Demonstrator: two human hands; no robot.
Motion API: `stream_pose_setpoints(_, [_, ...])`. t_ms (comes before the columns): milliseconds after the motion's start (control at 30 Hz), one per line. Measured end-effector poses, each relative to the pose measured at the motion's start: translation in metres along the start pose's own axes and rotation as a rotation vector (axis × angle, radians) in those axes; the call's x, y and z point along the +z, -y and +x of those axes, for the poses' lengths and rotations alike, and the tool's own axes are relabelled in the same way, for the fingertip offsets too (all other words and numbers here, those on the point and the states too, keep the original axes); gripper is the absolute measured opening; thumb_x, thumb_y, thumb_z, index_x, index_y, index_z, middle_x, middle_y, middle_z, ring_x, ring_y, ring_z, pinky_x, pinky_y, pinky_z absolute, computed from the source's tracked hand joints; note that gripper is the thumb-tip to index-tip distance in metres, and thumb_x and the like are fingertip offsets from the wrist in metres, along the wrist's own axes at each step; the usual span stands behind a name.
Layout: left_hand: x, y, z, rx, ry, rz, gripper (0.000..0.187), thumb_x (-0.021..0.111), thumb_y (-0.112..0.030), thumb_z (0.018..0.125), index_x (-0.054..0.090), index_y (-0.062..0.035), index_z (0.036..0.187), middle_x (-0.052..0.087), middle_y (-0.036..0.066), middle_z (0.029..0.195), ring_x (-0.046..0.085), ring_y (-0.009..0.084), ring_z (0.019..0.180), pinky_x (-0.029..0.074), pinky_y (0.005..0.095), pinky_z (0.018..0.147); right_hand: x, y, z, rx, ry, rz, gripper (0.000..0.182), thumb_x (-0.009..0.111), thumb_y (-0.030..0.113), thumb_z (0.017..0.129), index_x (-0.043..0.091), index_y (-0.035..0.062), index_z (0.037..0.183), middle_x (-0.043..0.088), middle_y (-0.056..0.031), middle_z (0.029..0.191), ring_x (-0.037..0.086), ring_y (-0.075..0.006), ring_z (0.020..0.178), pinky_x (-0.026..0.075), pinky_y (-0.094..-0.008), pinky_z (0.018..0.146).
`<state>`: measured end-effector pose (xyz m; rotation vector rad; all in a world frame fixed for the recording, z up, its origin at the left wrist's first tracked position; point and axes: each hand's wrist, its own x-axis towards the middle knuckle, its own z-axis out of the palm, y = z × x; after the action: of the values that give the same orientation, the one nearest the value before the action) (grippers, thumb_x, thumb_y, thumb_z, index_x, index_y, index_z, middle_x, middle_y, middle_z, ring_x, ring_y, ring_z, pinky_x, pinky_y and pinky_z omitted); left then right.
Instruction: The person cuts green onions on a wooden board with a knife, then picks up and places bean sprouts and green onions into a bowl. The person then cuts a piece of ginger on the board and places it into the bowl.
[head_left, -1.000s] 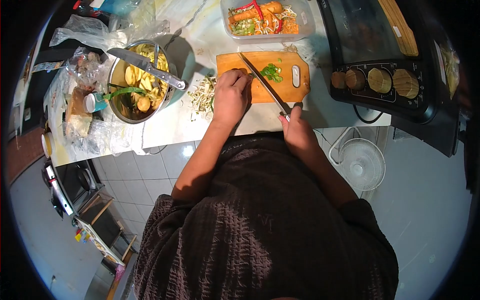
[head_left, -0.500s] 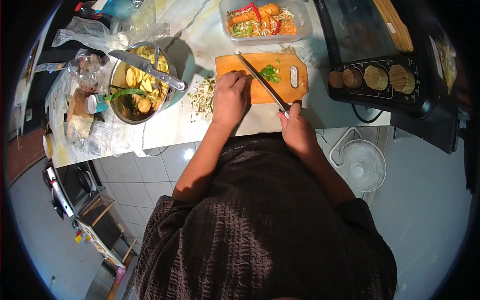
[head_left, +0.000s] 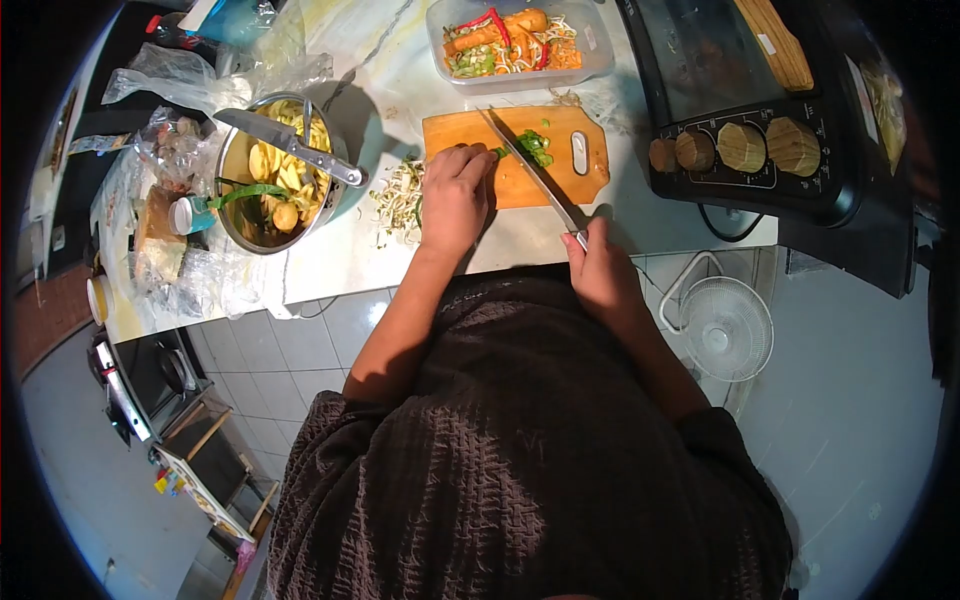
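Observation:
My left hand (head_left: pixel 457 200) rests on the left part of the wooden cutting board (head_left: pixel 520 187), fingers curled together over a green vegetable (head_left: pixel 499 153) that shows at the fingertips. A long knife (head_left: pixel 538 177) is held by its handle in my right hand (head_left: pixel 600 262), near the board's front edge. The blade slants up and left across the board, between my left fingers and a small pile of chopped green pieces (head_left: pixel 537 148). Bean sprouts (head_left: pixel 399 203) lie on the table just left of my left hand.
A clear container (head_left: pixel 600 62) of vegetables stands behind the board. At the left, a metal pot (head_left: pixel 232 160) has another knife (head_left: pixel 285 141) across its rim, beside plastic bags (head_left: pixel 165 80) and a jar (head_left: pixel 187 214). An oven (head_left: pixel 690 205) with wooden knobs stands at the right.
The view has shifted slightly, so the board and container appear a little further left. The knife still slants over the board, and both hands keep their grips.

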<state>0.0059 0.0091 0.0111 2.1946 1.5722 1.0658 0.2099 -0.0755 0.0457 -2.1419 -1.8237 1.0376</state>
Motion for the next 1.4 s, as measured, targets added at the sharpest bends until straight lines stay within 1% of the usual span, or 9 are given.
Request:
stream_pose_setpoints(167, [0.001,0.001,0.0,0.013,-0.009,-0.001,0.01,0.07,-0.002,0.082,0.071,-0.0022,0.092,0.068,0.012,0.093,0.062,0.0317,0.09,0.05,0.0405,0.081,-0.003,0.007,-0.002,-0.025,-0.001,0.011,0.037,0.053,0.034,0.1,0.04,-0.0002,0.106,0.066,-0.0304,0.081,0.064,-0.0511,0.079,0.05,-0.0584,0.068])
stream_pose_setpoints(233, [0.001,0.002,-0.001,-0.03,-0.01,-0.018,0.008,0.07,-0.002,0.082,0.07,-0.002,0.09,0.068,0.012,0.093,0.062,0.0317,0.09,0.05,0.0404,0.081,-0.002,0.009,-0.002,-0.011,0.012,0.016,0.037,0.053,0.034,0.1,0.041,0.0001,0.105,0.066,-0.0303,0.081,0.064,-0.0508,0.08,0.05,-0.0583,0.068])
stream_pose_setpoints(667, [0.001,0.004,-0.001,-0.033,-0.003,-0.03,0.009,0.072,-0.002,0.081,0.07,-0.0003,0.09,0.067,0.012,0.092,0.062,0.0323,0.089,0.05,0.0405,0.08,-0.001,0.011,-0.001,0.027,0.04,-0.045,0.037,0.053,0.035,0.1,0.042,0.0001,0.107,0.066,-0.0294,0.081,0.065,-0.0503,0.079,0.051,-0.0576,0.068])
stream_pose_setpoints(867, [0.001,0.004,0.001,-0.041,0.008,-0.04,0.009,0.071,-0.002,0.081,0.07,-0.0005,0.09,0.067,0.012,0.092,0.062,0.0326,0.089,0.05,0.0407,0.08,0.001,0.011,0.001,0.022,0.067,-0.058,0.037,0.053,0.033,0.1,0.04,-0.0003,0.109,0.066,-0.0298,0.08,0.064,-0.0503,0.079,0.05,-0.0578,0.068])
stream_pose_setpoints(1033, [0.001,0.006,0.0,-0.035,-0.002,-0.055,0.008,0.071,-0.002,0.081,0.071,-0.0004,0.089,0.067,0.013,0.092,0.063,0.0325,0.088,0.05,0.041,0.08,0.013,0.012,0.014,0.023,0.102,-0.047,0.041,0.054,0.033,0.1,0.039,-0.0034,0.109,0.065,-0.0312,0.081,0.064,-0.0502,0.08,0.05,-0.0567,0.069])
stream_pose_setpoints(1267, [0.0,0.005,0.0,-0.032,-0.014,-0.036,0.009,0.071,-0.001,0.08,0.071,-0.0004,0.088,0.067,0.013,0.092,0.063,0.0321,0.088,0.051,0.0401,0.079,0.014,0.003,0.011,-0.013,0.053,-0.1,0.042,0.054,0.033,0.1,0.039,-0.004,0.111,0.065,-0.0297,0.078,0.065,-0.0485,0.077,0.051,-0.0559,0.067])
stream_pose_setpoints(1333, [0.001,0.005,0.0,-0.021,-0.017,-0.038,0.009,0.071,-0.001,0.08,0.071,-0.0006,0.088,0.067,0.012,0.092,0.063,0.0322,0.087,0.051,0.0403,0.079,0.019,0.01,0.019,-0.059,-0.009,-0.04,0.036,0.055,0.027,0.1,0.038,-0.0033,0.107,0.063,-0.0316,0.076,0.062,-0.0524,0.075,0.048,-0.0567,0.064])
stream_pose_setpoints(1400, [0.002,0.004,0.0,-0.015,-0.029,-0.045,0.007,0.07,-0.001,0.08,0.07,-0.0001,0.086,0.067,0.012,0.091,0.062,0.0315,0.087,0.05,0.0405,0.08,0.017,0.018,0.023,-0.042,0.005,-0.069,0.039,0.055,0.03,0.099,0.038,-0.0035,0.109,0.064,-0.0305,0.078,0.063,-0.0508,0.076,0.05,-0.0562,0.065])
